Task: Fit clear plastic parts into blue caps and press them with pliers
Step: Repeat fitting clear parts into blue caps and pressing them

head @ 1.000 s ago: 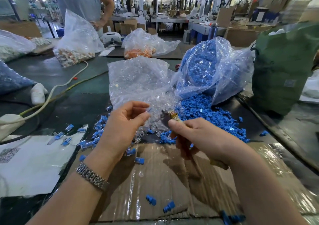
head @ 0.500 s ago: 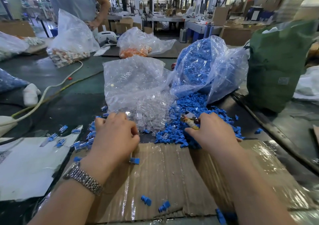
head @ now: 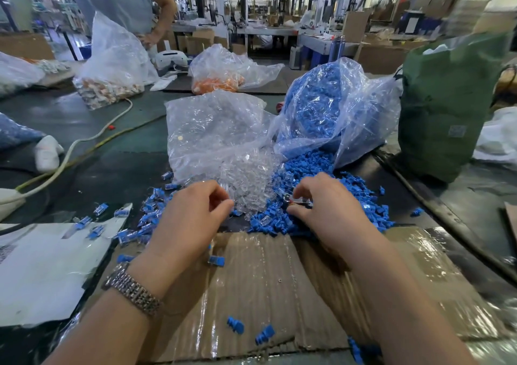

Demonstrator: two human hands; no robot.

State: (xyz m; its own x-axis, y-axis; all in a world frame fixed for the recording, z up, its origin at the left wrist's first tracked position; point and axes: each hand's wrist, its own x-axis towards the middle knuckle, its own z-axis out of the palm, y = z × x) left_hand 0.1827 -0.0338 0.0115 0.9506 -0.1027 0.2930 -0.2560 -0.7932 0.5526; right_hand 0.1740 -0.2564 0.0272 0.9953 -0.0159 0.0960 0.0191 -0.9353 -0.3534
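— Progress so far?

— Finished pieces, small blue caps with clear inserts (head: 131,224), lay scattered at the left by the white paper sheet (head: 42,266), so a good few were done.

— And the left hand (head: 193,222)?

— It rested at the near edge of the spilled heap of clear plastic parts (head: 246,180), fingers curled, thumb and forefinger drawn together; whether they pinched a part I could not tell.

— The right hand (head: 330,211)?

— It sat on the loose pile of blue plastic caps (head: 313,169), fingers grasping small metal pliers (head: 296,201).

— What was left?

— Plenty, I judged: both the clear plastic bag (head: 212,129) and the bag of blue caps (head: 335,104) looked well filled.
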